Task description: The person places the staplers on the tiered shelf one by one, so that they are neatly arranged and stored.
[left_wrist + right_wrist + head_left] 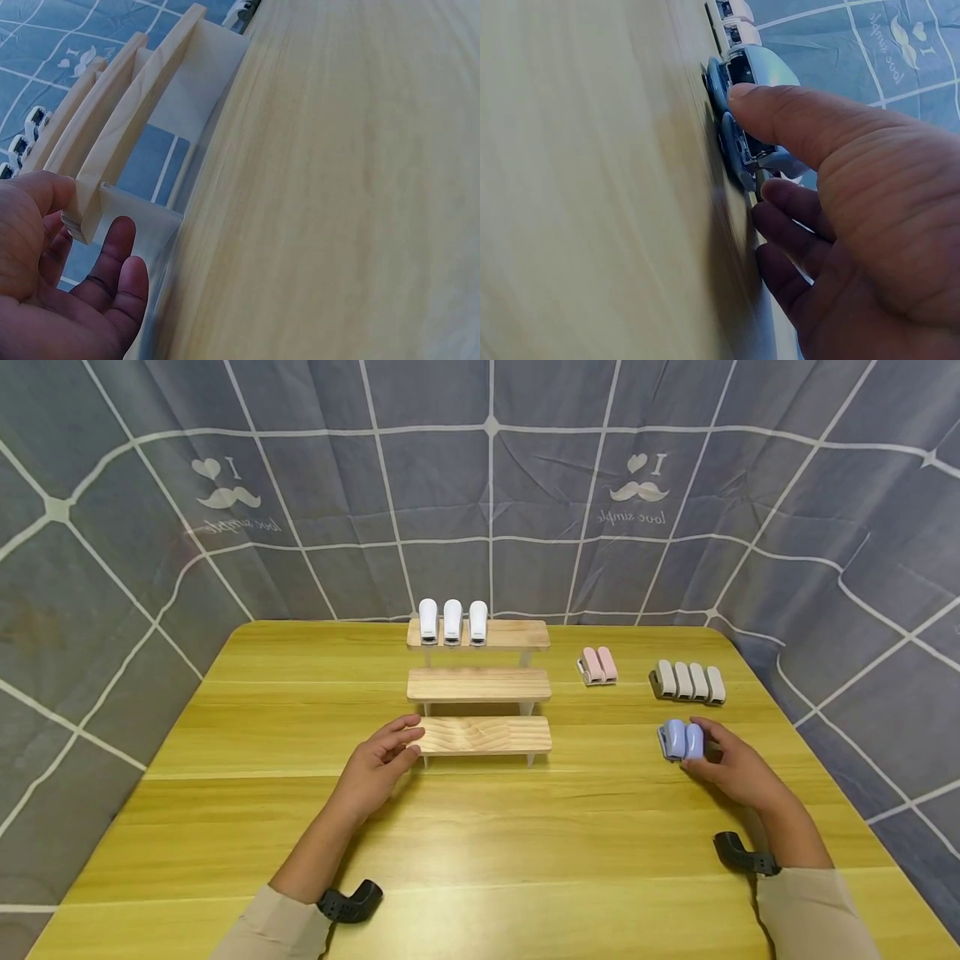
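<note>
A three-step wooden display stand (480, 735) stands mid-table. My left hand (375, 768) holds the left end of its lowest shelf, thumb at the front edge and forefinger behind; the other fingers hang loosely below, as the left wrist view shows. To the right lie two blue mini staplers (674, 739), side by side on the table. My right hand (738, 772) pinches the right-hand blue stapler (694, 741), thumb in front and forefinger at the back. Three white mini staplers (452, 622) stand in a row on the top shelf, towards its left.
Two pink mini staplers (598, 666) lie right of the stand. Farther right, several whitish-grey staplers (690, 682) form a row behind the blue pair. A grey checked curtain (540, 510) surrounds the back and sides of the wooden table (262, 718).
</note>
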Action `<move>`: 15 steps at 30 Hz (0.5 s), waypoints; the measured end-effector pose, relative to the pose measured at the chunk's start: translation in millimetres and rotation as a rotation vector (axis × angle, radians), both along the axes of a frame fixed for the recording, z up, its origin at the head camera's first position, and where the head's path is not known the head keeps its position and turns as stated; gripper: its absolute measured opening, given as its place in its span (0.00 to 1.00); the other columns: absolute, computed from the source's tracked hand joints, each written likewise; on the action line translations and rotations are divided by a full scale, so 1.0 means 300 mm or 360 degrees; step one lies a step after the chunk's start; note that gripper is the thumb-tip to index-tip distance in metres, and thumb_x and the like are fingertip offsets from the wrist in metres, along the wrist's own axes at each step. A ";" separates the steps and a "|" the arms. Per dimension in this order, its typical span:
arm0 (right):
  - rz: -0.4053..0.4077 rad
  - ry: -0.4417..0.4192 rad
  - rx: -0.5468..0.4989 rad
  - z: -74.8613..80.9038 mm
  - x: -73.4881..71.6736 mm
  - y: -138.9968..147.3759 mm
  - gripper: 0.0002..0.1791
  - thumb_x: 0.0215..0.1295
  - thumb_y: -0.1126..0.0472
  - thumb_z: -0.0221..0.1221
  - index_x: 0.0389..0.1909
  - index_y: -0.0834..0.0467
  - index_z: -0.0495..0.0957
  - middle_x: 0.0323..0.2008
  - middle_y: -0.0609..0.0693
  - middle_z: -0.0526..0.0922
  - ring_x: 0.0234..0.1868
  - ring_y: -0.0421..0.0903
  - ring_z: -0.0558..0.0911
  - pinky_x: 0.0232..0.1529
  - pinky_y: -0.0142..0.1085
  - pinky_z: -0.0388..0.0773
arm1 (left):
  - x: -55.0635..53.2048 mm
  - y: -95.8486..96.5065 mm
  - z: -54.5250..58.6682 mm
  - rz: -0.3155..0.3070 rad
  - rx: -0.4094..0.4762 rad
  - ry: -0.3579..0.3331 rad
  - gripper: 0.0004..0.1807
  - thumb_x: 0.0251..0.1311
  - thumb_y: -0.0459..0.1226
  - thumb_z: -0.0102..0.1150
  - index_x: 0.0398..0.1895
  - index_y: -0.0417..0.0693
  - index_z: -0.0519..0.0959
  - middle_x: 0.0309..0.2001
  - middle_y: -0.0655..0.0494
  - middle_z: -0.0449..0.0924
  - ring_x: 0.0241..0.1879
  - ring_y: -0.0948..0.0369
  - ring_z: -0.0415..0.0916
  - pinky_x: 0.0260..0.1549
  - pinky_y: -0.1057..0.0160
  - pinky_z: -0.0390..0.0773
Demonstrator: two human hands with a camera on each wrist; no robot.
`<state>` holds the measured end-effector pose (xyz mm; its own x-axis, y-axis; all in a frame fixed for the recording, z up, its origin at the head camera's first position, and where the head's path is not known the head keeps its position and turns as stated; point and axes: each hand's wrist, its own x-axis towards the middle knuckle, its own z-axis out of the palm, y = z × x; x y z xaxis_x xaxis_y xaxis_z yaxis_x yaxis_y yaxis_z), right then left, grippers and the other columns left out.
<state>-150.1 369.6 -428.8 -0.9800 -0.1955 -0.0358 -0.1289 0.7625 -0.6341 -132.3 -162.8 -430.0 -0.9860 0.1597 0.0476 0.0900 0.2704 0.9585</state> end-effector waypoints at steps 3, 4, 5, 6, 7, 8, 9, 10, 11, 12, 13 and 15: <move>-0.0026 -0.0009 -0.0011 0.001 0.001 -0.002 0.43 0.68 0.60 0.64 0.73 0.72 0.51 0.63 0.77 0.65 0.59 0.75 0.70 0.56 0.62 0.68 | 0.002 -0.001 0.002 -0.0011 0.0020 0.0021 0.18 0.72 0.37 0.57 0.61 0.40 0.78 0.69 0.58 0.67 0.68 0.56 0.64 0.55 0.69 0.71; -0.0034 -0.0015 -0.0016 0.001 0.001 -0.003 0.43 0.68 0.59 0.63 0.73 0.72 0.51 0.63 0.77 0.65 0.59 0.75 0.70 0.56 0.62 0.68 | 0.002 -0.001 0.002 -0.0015 0.0027 0.0027 0.18 0.72 0.37 0.57 0.61 0.40 0.78 0.69 0.58 0.67 0.68 0.56 0.64 0.55 0.69 0.71; -0.0041 -0.0019 -0.0018 0.001 0.001 -0.003 0.43 0.68 0.59 0.64 0.74 0.72 0.51 0.63 0.77 0.65 0.59 0.75 0.70 0.56 0.62 0.68 | 0.001 -0.002 0.002 -0.0017 0.0032 0.0031 0.18 0.72 0.37 0.57 0.61 0.40 0.79 0.69 0.58 0.68 0.68 0.56 0.64 0.56 0.68 0.71; -0.0048 -0.0021 -0.0017 0.001 0.001 -0.003 0.43 0.68 0.59 0.63 0.74 0.72 0.51 0.63 0.78 0.65 0.59 0.75 0.70 0.56 0.63 0.68 | 0.001 -0.003 0.000 -0.0018 0.0032 0.0035 0.18 0.71 0.37 0.57 0.61 0.40 0.79 0.69 0.58 0.68 0.68 0.55 0.64 0.56 0.68 0.71; -0.0053 -0.0023 -0.0019 0.001 0.001 -0.004 0.43 0.68 0.59 0.63 0.74 0.72 0.51 0.63 0.78 0.65 0.59 0.75 0.70 0.56 0.63 0.68 | 0.000 -0.003 -0.001 -0.0019 0.0032 0.0037 0.18 0.71 0.37 0.57 0.60 0.40 0.79 0.69 0.58 0.68 0.68 0.55 0.64 0.56 0.68 0.71; -0.0058 -0.0023 -0.0016 0.001 0.001 -0.004 0.43 0.68 0.58 0.63 0.74 0.72 0.51 0.63 0.78 0.65 0.59 0.75 0.70 0.56 0.63 0.68 | -0.001 -0.004 -0.002 -0.0019 0.0029 0.0039 0.18 0.71 0.37 0.57 0.60 0.40 0.79 0.69 0.58 0.68 0.68 0.55 0.64 0.56 0.67 0.71; -0.0062 -0.0018 -0.0014 0.001 0.000 -0.004 0.43 0.68 0.58 0.63 0.74 0.72 0.51 0.63 0.78 0.65 0.59 0.75 0.70 0.56 0.63 0.67 | -0.001 -0.004 -0.003 -0.0019 0.0026 0.0040 0.18 0.71 0.37 0.57 0.60 0.40 0.79 0.69 0.58 0.68 0.68 0.55 0.64 0.56 0.67 0.71; -0.0064 -0.0012 -0.0009 0.001 0.000 -0.004 0.43 0.68 0.58 0.63 0.74 0.72 0.51 0.63 0.78 0.66 0.59 0.75 0.70 0.56 0.63 0.67 | 0.000 -0.004 -0.003 -0.0018 0.0023 0.0041 0.18 0.72 0.37 0.57 0.61 0.40 0.79 0.69 0.58 0.68 0.68 0.55 0.64 0.56 0.67 0.71; -0.0067 -0.0004 -0.0001 0.000 0.000 -0.004 0.43 0.68 0.58 0.63 0.74 0.72 0.51 0.62 0.78 0.66 0.59 0.75 0.70 0.56 0.63 0.67 | 0.001 -0.004 -0.003 -0.0018 0.0021 0.0042 0.18 0.72 0.37 0.57 0.61 0.39 0.78 0.69 0.57 0.68 0.68 0.54 0.64 0.56 0.67 0.71; -0.0069 0.0006 0.0006 0.000 0.001 -0.004 0.43 0.68 0.58 0.63 0.73 0.72 0.52 0.62 0.78 0.66 0.59 0.75 0.71 0.56 0.63 0.67 | 0.001 -0.004 -0.003 -0.0018 0.0020 0.0040 0.18 0.72 0.37 0.57 0.61 0.39 0.78 0.69 0.57 0.68 0.68 0.54 0.64 0.56 0.67 0.71; -0.0072 0.0018 0.0012 0.001 0.001 -0.005 0.43 0.68 0.58 0.64 0.73 0.72 0.52 0.61 0.78 0.67 0.58 0.75 0.71 0.55 0.63 0.68 | 0.001 -0.004 -0.004 -0.0019 0.0020 0.0038 0.18 0.72 0.37 0.57 0.61 0.39 0.78 0.69 0.57 0.68 0.68 0.54 0.64 0.56 0.67 0.71; -0.0081 0.0039 0.0012 0.002 0.002 -0.007 0.42 0.68 0.58 0.64 0.73 0.72 0.53 0.60 0.77 0.68 0.57 0.74 0.73 0.55 0.63 0.69 | 0.002 -0.003 -0.004 -0.0018 0.0019 0.0034 0.18 0.72 0.37 0.57 0.61 0.39 0.78 0.69 0.57 0.68 0.68 0.55 0.64 0.55 0.69 0.71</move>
